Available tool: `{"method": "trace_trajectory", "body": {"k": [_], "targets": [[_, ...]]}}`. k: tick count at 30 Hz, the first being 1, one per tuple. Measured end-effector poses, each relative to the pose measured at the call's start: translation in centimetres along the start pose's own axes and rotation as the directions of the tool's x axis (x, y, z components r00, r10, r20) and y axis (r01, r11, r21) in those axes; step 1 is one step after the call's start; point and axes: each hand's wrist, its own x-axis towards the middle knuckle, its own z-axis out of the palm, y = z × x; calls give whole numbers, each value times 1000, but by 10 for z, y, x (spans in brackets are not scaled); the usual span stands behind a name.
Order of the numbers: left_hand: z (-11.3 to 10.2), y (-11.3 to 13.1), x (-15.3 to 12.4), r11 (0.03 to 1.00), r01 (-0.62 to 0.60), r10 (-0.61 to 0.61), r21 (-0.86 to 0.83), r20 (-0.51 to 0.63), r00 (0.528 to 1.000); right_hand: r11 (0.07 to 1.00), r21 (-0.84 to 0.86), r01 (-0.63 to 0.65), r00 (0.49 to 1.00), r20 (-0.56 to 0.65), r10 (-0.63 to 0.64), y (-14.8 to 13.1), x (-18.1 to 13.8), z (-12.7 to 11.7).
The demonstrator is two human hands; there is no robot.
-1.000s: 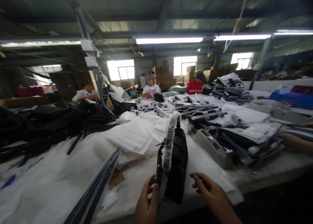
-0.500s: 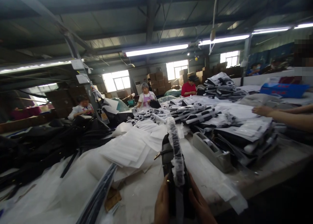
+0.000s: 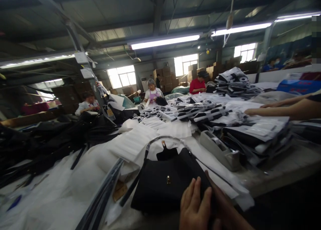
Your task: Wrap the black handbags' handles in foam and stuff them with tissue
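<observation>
A black handbag (image 3: 170, 171) with a gold clasp on its front faces me at the table's near edge. Its flap (image 3: 167, 153) is raised behind the opening, and a wrapped handle (image 3: 168, 137) arches above. My left hand (image 3: 195, 206) lies against the lower right of the front panel, fingers stretched out and slightly apart. At the bag's right side is my right hand (image 3: 213, 189); its fingers are mostly hidden behind the left hand and the bag. A black strap (image 3: 131, 188) hangs down the bag's left side.
White foam sheets (image 3: 130, 141) lie behind the bag. A grey tape dispenser (image 3: 219, 151) and piles of wrapped black pieces (image 3: 258, 133) stand right. Black straps in plastic (image 3: 102, 193) lie left. A co-worker's arms (image 3: 283, 110) reach in from the right; other people sit farther back.
The handbag has turned from edge-on to front-facing and been lowered. My left hand has moved from its left side to the front right. The co-worker's arms reach farther left.
</observation>
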Motion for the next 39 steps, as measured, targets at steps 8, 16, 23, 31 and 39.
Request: {"method": "trace_trajectory", "body": {"k": [8, 16, 23, 31, 39], "targets": [[-55, -84, -30, 990, 24, -5, 138, -137, 991, 713, -700, -49, 895, -348, -281, -16, -39, -33], [-96, -117, -13, 880, -146, 12, 452, 285, 959, 61, -767, 639, 684, 530, -500, -62, -7, 11], [-94, -132, -1, 871, -254, 76, 421, 396, 915, 96, -707, 701, 706, 668, -236, -73, 35, 14], [-53, -169, -43, 697, -485, 421, 529, 246, 873, 137, -672, 728, 681, 686, -256, -11, 39, -2], [-29, -173, -58, 644, -488, 376, 589, 312, 873, 292, -678, 675, 738, 627, -249, -5, 15, -7]]}}
